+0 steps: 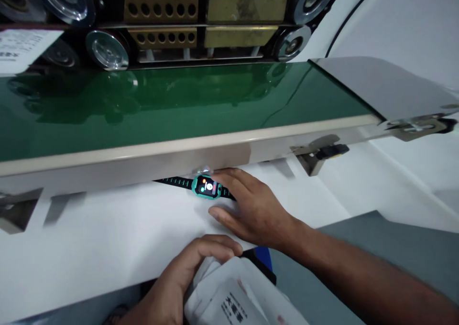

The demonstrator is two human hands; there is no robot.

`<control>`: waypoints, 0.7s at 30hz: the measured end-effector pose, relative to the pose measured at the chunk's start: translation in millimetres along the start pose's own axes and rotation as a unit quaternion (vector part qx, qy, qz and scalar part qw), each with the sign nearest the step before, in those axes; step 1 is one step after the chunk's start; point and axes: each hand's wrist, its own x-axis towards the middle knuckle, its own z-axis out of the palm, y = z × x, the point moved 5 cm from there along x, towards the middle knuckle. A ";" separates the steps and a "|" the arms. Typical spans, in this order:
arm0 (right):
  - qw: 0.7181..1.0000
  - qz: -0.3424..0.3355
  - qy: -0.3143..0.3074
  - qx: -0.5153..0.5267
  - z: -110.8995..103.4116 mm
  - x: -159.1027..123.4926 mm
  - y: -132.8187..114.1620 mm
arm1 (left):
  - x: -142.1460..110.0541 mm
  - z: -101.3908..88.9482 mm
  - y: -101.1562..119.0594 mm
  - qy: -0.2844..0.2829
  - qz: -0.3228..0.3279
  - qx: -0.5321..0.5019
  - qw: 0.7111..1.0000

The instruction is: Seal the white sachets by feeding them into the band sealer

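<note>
A smartwatch point(207, 187) with a teal case, a lit screen and a black strap lies on the white surface below the conveyor's front edge. Over the right part of its strap is my right hand point(256, 208), its thumb spread away from the fingers. The index fingertip reaches the watch's upper right corner; whether it presses there I cannot tell. Closer to me, my left hand point(193, 263) grips several white packets point(240, 296) with dark printed characters. The packets are partly cut off by the bottom of the view.
A green conveyor belt point(172, 105) runs across behind a pale metal rail point(143, 155). Beyond it stand metal pulleys point(107, 50) and brass blocks point(161, 7). Brackets point(311, 160) stick out under the rail. A white printed sheet point(25, 48) hangs at upper left.
</note>
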 end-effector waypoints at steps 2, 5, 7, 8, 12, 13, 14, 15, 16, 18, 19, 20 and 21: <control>0.997 0.013 0.073 0.035 -19.4 -11.1 -6.3 | -2.8 -0.3 3.7 0.011 -0.007 0.003 1.000; 0.983 0.053 0.129 0.122 -37.5 -37.1 -24.4 | -6.1 0.4 5.2 0.059 -0.019 -0.003 0.998; 0.975 0.083 0.123 0.164 -36.6 -53.2 -40.4 | -6.1 2.0 1.7 0.100 -0.045 -0.021 0.994; 0.973 0.099 0.117 0.175 -33.8 -58.9 -47.8 | -5.4 3.2 -0.2 0.119 -0.057 -0.024 0.991; 0.961 0.152 0.056 0.223 -20.3 -63.7 -65.2 | -0.4 12.6 -4.5 0.142 -0.098 -0.022 0.985; 0.959 0.155 0.046 0.233 -20.0 -62.6 -66.4 | 0.4 15.2 -4.2 0.138 -0.096 -0.026 0.985; 0.956 0.155 0.037 0.245 -20.4 -61.9 -66.8 | 0.7 17.7 -3.8 0.131 -0.089 -0.038 0.987; 0.955 0.152 0.028 0.254 -21.1 -61.9 -66.8 | 0.3 19.9 -3.7 0.124 -0.083 -0.050 0.988; 0.954 0.147 0.022 0.262 -21.8 -62.8 -66.8 | -0.8 21.5 -4.7 0.118 -0.084 -0.063 0.988; 0.951 0.144 0.022 0.271 -22.2 -66.8 -66.5 | -3.9 22.7 -8.5 0.118 -0.098 -0.075 0.985; 0.948 0.151 0.025 0.278 -21.3 -69.4 -66.3 | -5.3 22.7 -10.0 0.121 -0.104 -0.075 0.984; 0.943 0.165 0.030 0.286 -20.0 -71.8 -65.9 | -6.2 22.4 -10.7 0.128 -0.103 -0.067 0.984; 0.936 0.187 0.039 0.296 -18.6 -74.0 -65.1 | -6.4 22.7 -10.0 0.130 -0.094 -0.061 0.985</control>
